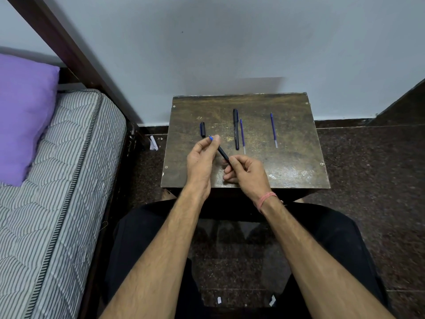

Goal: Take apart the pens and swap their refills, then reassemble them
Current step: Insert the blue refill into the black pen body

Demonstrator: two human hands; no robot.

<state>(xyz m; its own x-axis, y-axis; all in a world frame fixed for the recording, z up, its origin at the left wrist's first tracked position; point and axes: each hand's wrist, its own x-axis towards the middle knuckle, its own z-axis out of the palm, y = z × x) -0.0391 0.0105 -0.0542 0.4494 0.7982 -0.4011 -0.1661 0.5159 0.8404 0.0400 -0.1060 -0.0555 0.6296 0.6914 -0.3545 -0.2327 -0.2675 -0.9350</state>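
Head view, stock on the small table (pixel 287 171): cap (pixel 202 129), capped pen (pixel 236 128), two loose refills (pixel 242 135) (pixel 273 130). My left hand (pixel 202 155) pinches the blue tip, my right hand (pixel 246 173) clamps the black barrel (pixel 222 153). Judged: one reassembling, one waiting.

On the worktop (pixel 287 166), a pen cap (pixel 202 129) lies just beyond the left fingers (pixel 212 141). A capped pen (pixel 236 129) and refill (pixel 242 135) lie side by side beyond the right fingers (pixel 232 168), another refill (pixel 273 130) farther right.
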